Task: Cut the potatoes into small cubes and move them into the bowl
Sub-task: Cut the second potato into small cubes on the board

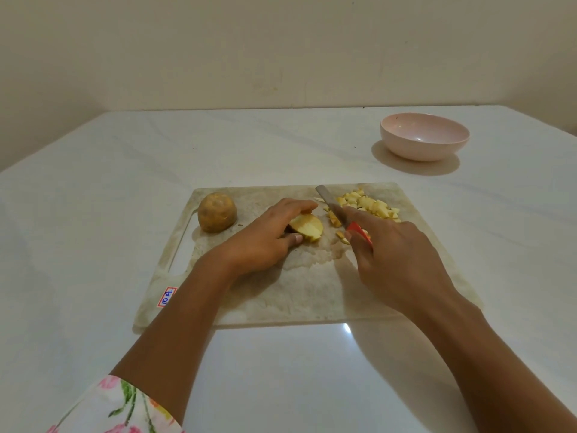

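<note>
Left hand [265,239] pinches the half potato [307,227], right hand [396,254] grips the knife [331,204]; cubes [371,206] at the board's [312,295] far-right corner (whole potato [217,212] uncut, bowl [424,135] empty).

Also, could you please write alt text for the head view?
The left hand holds a partly cut potato on a cutting board while the right hand grips a red-handled knife beside cut cubes. A whole potato lies left; the pink bowl is empty.
</note>
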